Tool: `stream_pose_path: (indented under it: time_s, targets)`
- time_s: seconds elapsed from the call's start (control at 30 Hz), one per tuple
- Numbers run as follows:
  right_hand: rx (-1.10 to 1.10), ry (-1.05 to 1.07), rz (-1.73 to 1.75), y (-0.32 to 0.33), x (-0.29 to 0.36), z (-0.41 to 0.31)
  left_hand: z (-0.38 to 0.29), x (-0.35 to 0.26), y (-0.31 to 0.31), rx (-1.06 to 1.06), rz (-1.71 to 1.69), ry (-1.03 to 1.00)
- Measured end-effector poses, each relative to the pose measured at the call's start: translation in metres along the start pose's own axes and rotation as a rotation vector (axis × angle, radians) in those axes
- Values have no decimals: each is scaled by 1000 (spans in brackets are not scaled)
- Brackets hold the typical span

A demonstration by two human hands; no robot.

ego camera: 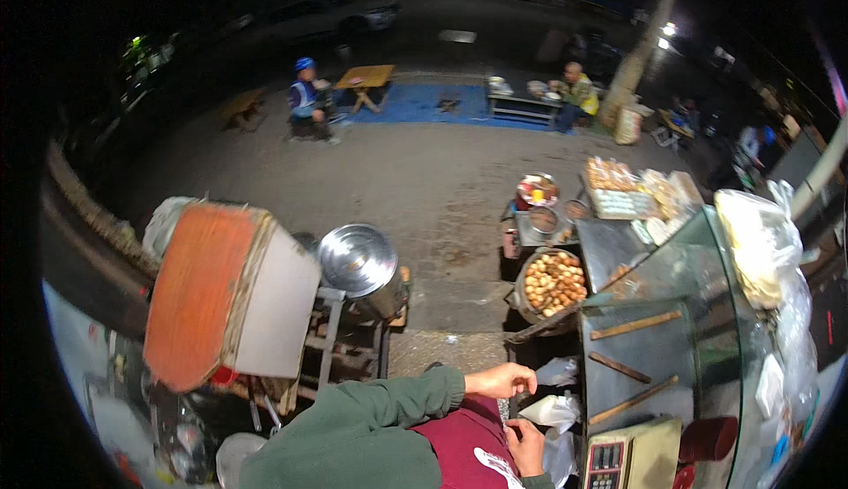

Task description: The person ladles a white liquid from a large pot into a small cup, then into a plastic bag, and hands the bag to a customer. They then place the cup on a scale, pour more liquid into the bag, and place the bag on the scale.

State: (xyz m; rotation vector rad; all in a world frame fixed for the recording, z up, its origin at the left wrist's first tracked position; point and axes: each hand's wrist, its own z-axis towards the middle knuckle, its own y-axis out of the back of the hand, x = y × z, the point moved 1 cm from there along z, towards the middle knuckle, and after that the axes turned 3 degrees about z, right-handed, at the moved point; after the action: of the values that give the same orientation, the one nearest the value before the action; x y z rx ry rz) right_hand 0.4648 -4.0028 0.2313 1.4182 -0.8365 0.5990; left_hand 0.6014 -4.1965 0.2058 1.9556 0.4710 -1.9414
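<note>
My left hand (501, 380) reaches across my body from a green sleeve, fingers curled, just left of a clear plastic bag (558, 372). Whether it touches the bag is too blurred to tell. Below it, my right hand (525, 447) is bent close to my maroon apron (464, 439), beside a bag with pale contents (551, 412). Its grip cannot be made out. Another plastic bag (560, 459) hangs lower down, against the side of a metal counter (639, 350). A digital scale (633, 456) with a keypad stands at the counter's near end.
Wooden sticks (636, 325) lie on the counter behind glass panels (719, 290). Ahead is a pot of brown eggs or balls (555, 282). At left are an orange-topped box (199, 283) and a steel pot (358, 260). Two people (306, 98) sit farther off, near low tables (366, 77).
</note>
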Motion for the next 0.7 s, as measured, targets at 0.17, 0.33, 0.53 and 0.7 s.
stream_pose_path:
  time_s: [0.17, 0.33, 0.53, 0.7]
  targets:
    - [99, -91, -17, -12, -28, -15, -63, 18, -7, 32, 37, 186]
    - [-84, -318, -112, 12, -55, -31, -74, 17, -2, 165, -144, 306]
    - [-636, -529, -34, 85, -81, -85, -32, 22, 14, 454, -39, 524]
    - [-971, -625, -16, 177, -111, -133, -11, 58, 20, 469, 407, 599]
